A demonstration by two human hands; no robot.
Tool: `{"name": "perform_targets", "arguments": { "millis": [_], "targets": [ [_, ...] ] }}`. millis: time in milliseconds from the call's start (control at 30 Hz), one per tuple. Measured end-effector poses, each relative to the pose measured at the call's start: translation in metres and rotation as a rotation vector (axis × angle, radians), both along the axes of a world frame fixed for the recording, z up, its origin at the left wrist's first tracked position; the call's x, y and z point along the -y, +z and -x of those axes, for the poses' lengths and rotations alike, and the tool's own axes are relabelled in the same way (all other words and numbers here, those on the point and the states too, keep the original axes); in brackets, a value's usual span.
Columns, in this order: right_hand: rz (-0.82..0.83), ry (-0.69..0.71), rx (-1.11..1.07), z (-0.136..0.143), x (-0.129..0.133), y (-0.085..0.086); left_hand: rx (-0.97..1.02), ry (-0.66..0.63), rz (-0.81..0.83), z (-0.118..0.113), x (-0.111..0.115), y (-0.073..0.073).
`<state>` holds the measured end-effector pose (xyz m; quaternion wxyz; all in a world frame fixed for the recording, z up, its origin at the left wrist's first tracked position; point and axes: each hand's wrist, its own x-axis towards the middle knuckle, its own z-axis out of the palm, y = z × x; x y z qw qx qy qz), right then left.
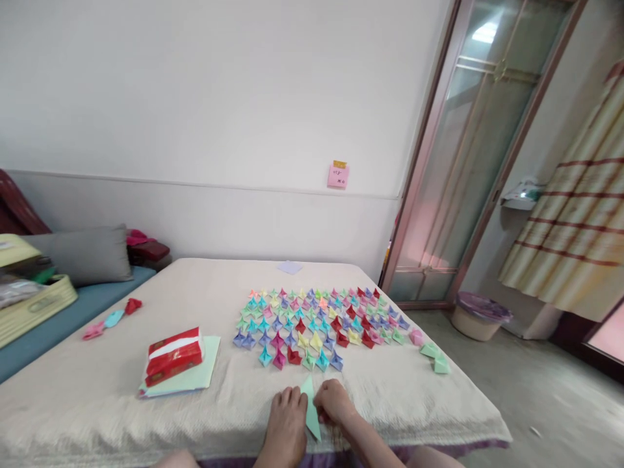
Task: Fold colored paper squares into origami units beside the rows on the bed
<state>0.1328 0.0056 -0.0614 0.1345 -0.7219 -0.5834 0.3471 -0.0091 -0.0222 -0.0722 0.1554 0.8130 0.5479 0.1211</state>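
Observation:
A light green folded paper [312, 411], pointed at its top and bottom, lies on the cream cloth near the front edge. My left hand [287, 416] rests along its left side, fingers together and pressed down. On the right side, my right hand [334, 402] is curled, its fingertips touching the paper's edge. Just beyond the hands stand rows of small folded paper shapes [316, 341] in red, blue, green, yellow, pink and purple. The undersides of my fingers are hidden.
A red tissue pack [174, 356] sits on a stack of coloured paper [210, 364] at the left. Folded pieces lie at the far left, and green ones [441, 363] at the right edge. A lilac sheet [290, 267] lies near the wall.

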Motion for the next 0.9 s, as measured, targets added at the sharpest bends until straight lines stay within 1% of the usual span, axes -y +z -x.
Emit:
{"name": "perform_targets", "arguments": {
  "millis": [100,200,300,400,467,533,567,600,633,667,733,767,800,833,900],
  "targets": [
    [0.069,-0.029,-0.109,-0.005,0.007,-0.001,0.02,-0.014,0.014,-0.003,0.003,-0.003],
    [0.071,-0.097,-0.213,-0.017,0.012,0.001,0.066,-0.001,0.042,-0.005,0.003,-0.004],
    [0.02,-0.17,-0.319,-0.033,0.016,0.007,0.149,0.058,0.079,-0.005,0.0,-0.001],
    [-0.077,-0.215,-0.441,-0.047,0.019,0.02,0.28,0.154,0.135,-0.002,-0.005,0.008],
    [-0.143,-0.217,-0.536,-0.051,0.02,0.032,0.396,0.186,0.179,0.001,-0.008,0.02],
    [-0.194,-0.186,-0.646,-0.049,0.019,0.047,0.601,0.208,0.244,0.004,-0.011,0.039],
    [-0.211,-0.159,-0.71,-0.046,0.018,0.055,0.944,0.278,0.363,0.005,-0.011,0.051],
    [-0.221,-0.123,-0.779,-0.04,0.017,0.063,1.24,0.349,0.469,0.006,-0.012,0.064],
    [-0.229,-0.091,-0.847,-0.034,0.015,0.072,1.432,0.402,0.546,0.005,-0.013,0.078],
    [-0.235,-0.055,-0.937,-0.026,0.012,0.08,1.542,0.423,0.599,0.004,-0.014,0.091],
    [-0.221,0.005,-1.228,-0.012,0.004,0.096,1.614,0.367,0.636,0.001,-0.018,0.115],
    [-0.239,-0.002,-1.302,-0.007,-0.002,0.103,1.612,0.323,0.632,-0.002,-0.022,0.123],
    [-0.254,-0.011,-1.331,-0.003,-0.008,0.108,1.595,0.289,0.621,-0.004,-0.027,0.129],
    [-0.274,-0.029,-1.339,-0.001,-0.015,0.113,1.571,0.249,0.601,-0.007,-0.034,0.132],
    [-0.334,-0.086,-1.316,-0.002,-0.029,0.116,1.479,0.174,0.543,-0.01,-0.05,0.129]
  ]
}}
